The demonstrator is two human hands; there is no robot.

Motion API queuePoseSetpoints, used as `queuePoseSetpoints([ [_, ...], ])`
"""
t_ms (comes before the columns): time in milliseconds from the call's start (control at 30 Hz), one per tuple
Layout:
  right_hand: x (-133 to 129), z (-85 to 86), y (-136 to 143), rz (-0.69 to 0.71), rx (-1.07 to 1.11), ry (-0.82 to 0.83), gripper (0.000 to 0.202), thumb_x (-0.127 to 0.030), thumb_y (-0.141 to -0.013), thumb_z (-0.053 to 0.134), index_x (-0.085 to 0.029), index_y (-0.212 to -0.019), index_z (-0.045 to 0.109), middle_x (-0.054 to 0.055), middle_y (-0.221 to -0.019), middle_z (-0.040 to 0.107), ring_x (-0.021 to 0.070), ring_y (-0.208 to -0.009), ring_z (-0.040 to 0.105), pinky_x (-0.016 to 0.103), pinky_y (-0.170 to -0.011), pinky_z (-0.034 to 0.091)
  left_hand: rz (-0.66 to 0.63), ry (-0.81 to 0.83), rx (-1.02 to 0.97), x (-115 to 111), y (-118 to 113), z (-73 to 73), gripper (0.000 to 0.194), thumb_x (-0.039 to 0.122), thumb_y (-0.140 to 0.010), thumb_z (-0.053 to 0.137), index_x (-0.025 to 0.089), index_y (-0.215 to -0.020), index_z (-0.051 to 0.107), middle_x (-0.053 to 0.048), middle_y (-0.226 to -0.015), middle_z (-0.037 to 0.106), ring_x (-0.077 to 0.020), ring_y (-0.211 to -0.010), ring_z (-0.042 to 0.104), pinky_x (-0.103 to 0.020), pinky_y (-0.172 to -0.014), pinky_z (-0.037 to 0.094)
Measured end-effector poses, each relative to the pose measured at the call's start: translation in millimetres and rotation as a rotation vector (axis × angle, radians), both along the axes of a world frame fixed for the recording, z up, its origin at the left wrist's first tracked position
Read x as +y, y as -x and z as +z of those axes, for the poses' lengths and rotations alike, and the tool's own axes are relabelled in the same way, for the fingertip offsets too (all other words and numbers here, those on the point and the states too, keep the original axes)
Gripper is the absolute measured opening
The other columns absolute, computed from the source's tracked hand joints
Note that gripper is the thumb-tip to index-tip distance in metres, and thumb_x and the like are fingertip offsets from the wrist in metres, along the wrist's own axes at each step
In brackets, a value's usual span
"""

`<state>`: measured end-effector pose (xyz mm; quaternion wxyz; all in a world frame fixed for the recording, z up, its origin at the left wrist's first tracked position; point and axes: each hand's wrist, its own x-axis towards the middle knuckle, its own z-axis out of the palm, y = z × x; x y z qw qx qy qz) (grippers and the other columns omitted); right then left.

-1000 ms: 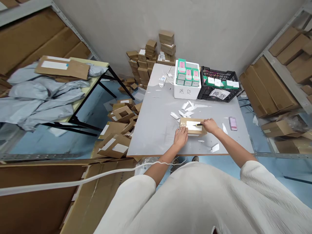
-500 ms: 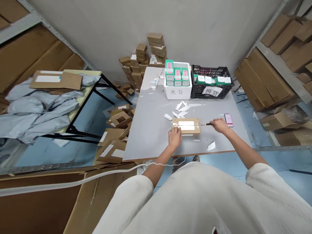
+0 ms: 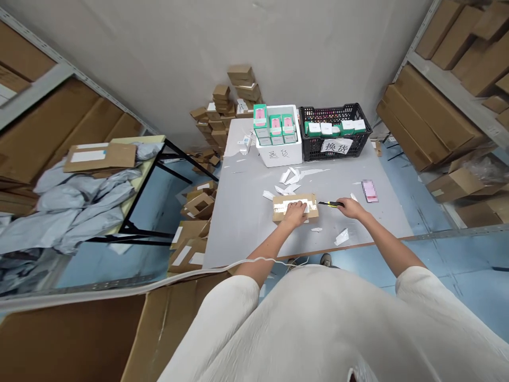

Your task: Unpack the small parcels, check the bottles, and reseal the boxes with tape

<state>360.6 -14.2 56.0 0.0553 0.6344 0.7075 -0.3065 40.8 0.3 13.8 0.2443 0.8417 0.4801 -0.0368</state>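
Note:
A small taped cardboard box (image 3: 279, 213) with a white label on top lies near the table's front edge. My left hand (image 3: 296, 214) rests on the box's top, its fingers spread over the label and partly covering it. To the right of the box, my right hand (image 3: 350, 207) is closed around a black and yellow utility knife (image 3: 331, 204). The knife points left, and its tip is just off the box's right end. Torn white paper strips (image 3: 289, 180) lie behind the box, and a crumpled scrap (image 3: 341, 236) lies in front to the right.
A white foam bin (image 3: 280, 155) and a black crate (image 3: 334, 147), both with green boxes, stand at the table's back. A phone (image 3: 369, 191) lies at right. Grey parcels (image 3: 83, 196) cover a side table. A white cable (image 3: 191, 273) crosses before me.
My left hand has moved from the box's front left edge onto its top. My right hand still holds the knife, now turned so more of it shows. The camera view has shifted.

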Motion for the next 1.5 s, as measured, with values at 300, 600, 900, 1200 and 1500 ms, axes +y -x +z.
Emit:
queuePoseSetpoints([
  [300,25.8,-28.6,23.2,0.125,0.0,-0.021,0.043,-0.028,-0.106,0.049,-0.027,-0.141,0.074,0.008,-0.135,0.078,0.0285,-0.119,0.069,0.035,-0.098,0.048,-0.002,0.06,0.121,-8.0,0.4,4.5,0.056,0.029,-0.095,0.075,0.023,-0.147,0.054,-0.016,-0.143,0.06,-0.0345,-0.136,0.06,-0.054,-0.133,0.024],
  [600,36.9,-27.1,24.8,0.037,0.278,0.227,0.031,-0.043,-0.097,0.061,-0.027,-0.109,0.084,0.003,-0.089,0.077,0.0209,-0.08,0.063,0.029,-0.072,0.045,0.033,0.045,0.123,-14.1,3.1,-1.2,0.062,0.03,-0.097,0.075,0.024,-0.153,0.05,-0.015,-0.145,0.058,-0.0321,-0.132,0.063,-0.054,-0.134,0.022],
  [900,0.3,-44.5,3.9,-0.17,0.58,0.419,0.039,-0.054,-0.084,0.081,-0.022,-0.105,0.086,0.004,-0.088,0.077,0.0177,-0.076,0.064,0.024,-0.063,0.047,0.026,0.033,0.122,-17.6,3.7,-0.2,0.06,0.032,-0.096,0.075,0.026,-0.152,0.052,-0.014,-0.144,0.059,-0.032,-0.129,0.066,-0.053,-0.134,0.022],
  [1200,-12.3,-44.5,18.0,-0.193,0.632,0.363,0.04,-0.058,-0.086,0.076,-0.022,-0.1,0.083,0.002,-0.081,0.071,0.0159,-0.071,0.06,0.023,-0.061,0.046,0.033,0.042,0.134,-13.6,-1.5,0.8,0.061,0.031,-0.094,0.08,0.027,-0.149,0.055,-0.013,-0.14,0.06,-0.033,-0.129,0.066,-0.056,-0.133,0.021],
  [1500,-18.9,-27.5,23.6,-0.214,0.619,0.329,0.046,-0.059,-0.087,0.074,-0.02,-0.11,0.082,0.0,-0.077,0.068,0.0151,-0.069,0.056,0.023,-0.06,0.044,0.014,0.01,0.15,-17.0,-3.8,5.1,0.059,0.034,-0.094,0.081,0.027,-0.146,0.055,-0.013,-0.14,0.06,-0.0309,-0.124,0.069,-0.054,-0.135,0.018],
])
